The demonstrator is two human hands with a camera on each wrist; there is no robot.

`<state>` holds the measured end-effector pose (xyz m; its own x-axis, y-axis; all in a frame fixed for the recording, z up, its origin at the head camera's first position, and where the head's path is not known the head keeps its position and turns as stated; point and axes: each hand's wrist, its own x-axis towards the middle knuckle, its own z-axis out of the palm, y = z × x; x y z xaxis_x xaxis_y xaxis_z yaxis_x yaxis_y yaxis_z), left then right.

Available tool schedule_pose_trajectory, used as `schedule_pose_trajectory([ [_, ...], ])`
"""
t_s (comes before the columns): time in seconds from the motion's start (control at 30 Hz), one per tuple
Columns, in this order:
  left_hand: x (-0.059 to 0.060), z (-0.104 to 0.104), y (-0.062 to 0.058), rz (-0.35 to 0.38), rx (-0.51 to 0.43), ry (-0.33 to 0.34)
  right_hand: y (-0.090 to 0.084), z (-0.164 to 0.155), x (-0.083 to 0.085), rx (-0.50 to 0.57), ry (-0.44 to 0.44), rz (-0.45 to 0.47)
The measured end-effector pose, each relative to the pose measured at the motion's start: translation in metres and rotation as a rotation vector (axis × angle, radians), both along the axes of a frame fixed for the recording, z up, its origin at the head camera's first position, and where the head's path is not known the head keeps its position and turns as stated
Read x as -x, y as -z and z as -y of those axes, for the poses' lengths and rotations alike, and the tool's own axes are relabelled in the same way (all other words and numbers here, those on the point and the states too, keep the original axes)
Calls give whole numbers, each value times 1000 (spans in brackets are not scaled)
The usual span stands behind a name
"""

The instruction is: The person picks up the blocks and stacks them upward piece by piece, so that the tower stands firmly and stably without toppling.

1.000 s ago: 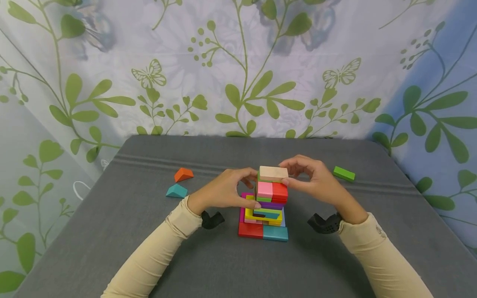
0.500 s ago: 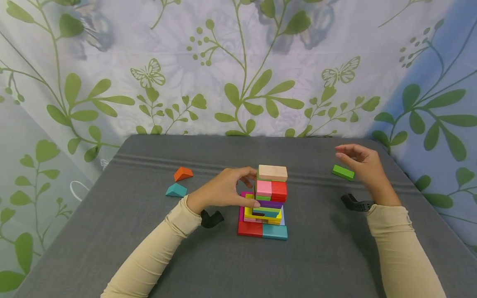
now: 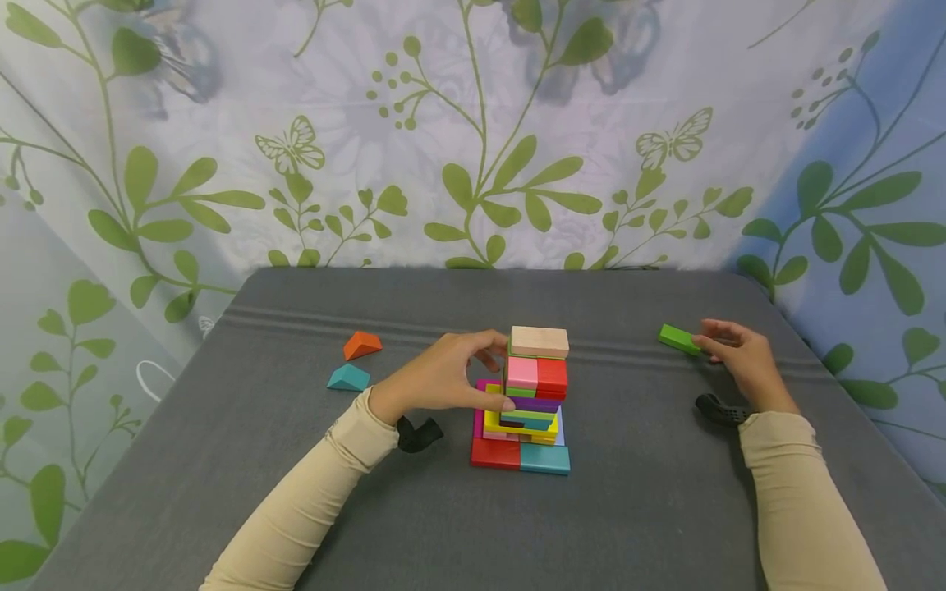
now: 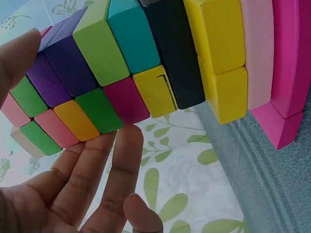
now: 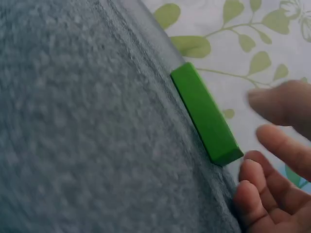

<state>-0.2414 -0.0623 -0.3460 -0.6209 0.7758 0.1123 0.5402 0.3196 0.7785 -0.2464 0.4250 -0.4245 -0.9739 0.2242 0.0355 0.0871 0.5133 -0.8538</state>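
Observation:
A tower of coloured wooden blocks stands mid-table, with a plain wood block on top. My left hand holds the tower at its left side, thumb on the near side and fingers behind. In the left wrist view, fingertips of that hand touch the far face of the block tower. Far to the right, my right hand reaches the end of a green block. The right wrist view shows its loosely bent fingers beside the green block, a gap between thumb and block.
An orange block and a teal block, both with sloping sides, lie left of the tower on the grey table. A leaf-patterned curtain hangs behind the table's far edge.
My right hand has left the top of the tower, moved right, and come down to the green block's right end. My left hand has stayed at the tower.

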Motion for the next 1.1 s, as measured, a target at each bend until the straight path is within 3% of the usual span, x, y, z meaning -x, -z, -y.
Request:
schedule_pose_trajectory([
  [0.2, 0, 0, 0, 3, -4, 3, -3, -3, 0, -253, -96, 77],
  [0.33, 0, 0, 1, 2, -6, 6, -12, 6, 2, -309, -127, 50],
  [0.67, -2, 1, -5, -2, 11, -3, -58, 57, 2, -191, -265, -165],
  [1.1, -2, 1, -6, 10, 7, 4, -101, 121, -22, -21, -442, -418],
])
